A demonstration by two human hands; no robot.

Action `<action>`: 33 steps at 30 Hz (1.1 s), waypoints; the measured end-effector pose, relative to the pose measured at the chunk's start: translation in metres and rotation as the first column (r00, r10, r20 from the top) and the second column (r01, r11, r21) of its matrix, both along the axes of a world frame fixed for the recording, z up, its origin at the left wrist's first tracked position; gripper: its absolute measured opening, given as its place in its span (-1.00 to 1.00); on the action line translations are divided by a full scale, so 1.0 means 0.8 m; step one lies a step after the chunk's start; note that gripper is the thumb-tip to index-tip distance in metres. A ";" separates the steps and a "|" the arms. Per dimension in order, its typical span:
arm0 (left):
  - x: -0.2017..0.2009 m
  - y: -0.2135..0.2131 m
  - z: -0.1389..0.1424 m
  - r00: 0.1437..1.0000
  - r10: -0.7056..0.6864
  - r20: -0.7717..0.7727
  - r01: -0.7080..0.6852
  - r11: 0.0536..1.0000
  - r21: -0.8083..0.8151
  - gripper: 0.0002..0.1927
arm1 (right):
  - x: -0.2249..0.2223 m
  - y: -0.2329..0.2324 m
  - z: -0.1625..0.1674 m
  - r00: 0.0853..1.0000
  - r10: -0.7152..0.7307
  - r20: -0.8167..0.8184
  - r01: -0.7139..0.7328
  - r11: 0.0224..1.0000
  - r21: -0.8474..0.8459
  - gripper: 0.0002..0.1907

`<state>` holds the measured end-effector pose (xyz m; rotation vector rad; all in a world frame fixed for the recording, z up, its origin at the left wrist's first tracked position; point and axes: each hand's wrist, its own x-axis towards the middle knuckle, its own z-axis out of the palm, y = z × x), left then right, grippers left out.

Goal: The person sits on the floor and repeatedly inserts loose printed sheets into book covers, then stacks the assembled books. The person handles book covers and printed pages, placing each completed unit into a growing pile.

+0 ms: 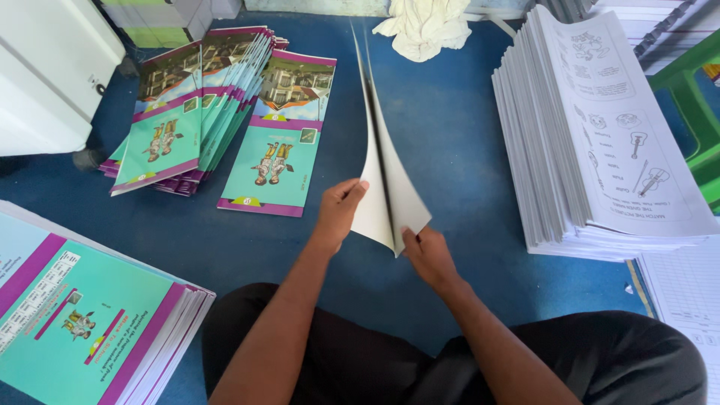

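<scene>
My left hand (339,211) and my right hand (427,253) hold a folded white sheet (384,180) upright on its edge over the blue floor. The left hand's fingers press the sheet's left face. Near the bottom corner, the right hand pinches the fold. A single teal-and-purple booklet (279,135) lies flat just left of the sheet. Beyond it sits a fanned pile of the same booklets (187,112).
A tall stack of white printed pages (600,135) stands at right. A stack of teal covers (82,322) lies at lower left. A crumpled white cloth (424,26) is at the top, a white cabinet (45,67) at upper left, and green furniture (694,105) at far right.
</scene>
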<state>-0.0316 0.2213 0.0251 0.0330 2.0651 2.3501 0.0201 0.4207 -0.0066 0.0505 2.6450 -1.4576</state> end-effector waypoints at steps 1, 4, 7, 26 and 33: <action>-0.001 -0.002 -0.001 1.000 0.001 -0.018 -0.001 1.000 0.012 -0.76 | -0.001 0.002 -0.006 0.999 -0.044 -0.005 0.043 0.996 -0.075 -0.53; -0.006 -0.015 -0.001 0.995 0.029 -0.093 -0.037 0.996 -0.081 -0.72 | -0.005 0.010 -0.017 0.991 -0.131 0.001 0.128 0.965 -0.229 -0.55; -0.009 -0.031 0.003 0.991 0.067 -0.119 -0.087 0.981 -0.172 -0.69 | -0.008 0.019 -0.022 0.977 -0.209 0.032 0.207 0.911 -0.357 -0.58; -0.020 -0.064 -0.031 0.901 0.434 0.028 -0.335 0.734 -0.590 -0.78 | 0.012 0.058 -0.035 0.804 -0.415 0.426 0.363 0.910 0.202 -0.46; -0.025 -0.070 -0.041 0.856 0.517 0.024 -0.379 0.658 -0.651 -0.78 | 0.012 0.062 -0.010 0.833 -0.325 0.447 0.074 0.867 0.492 -0.23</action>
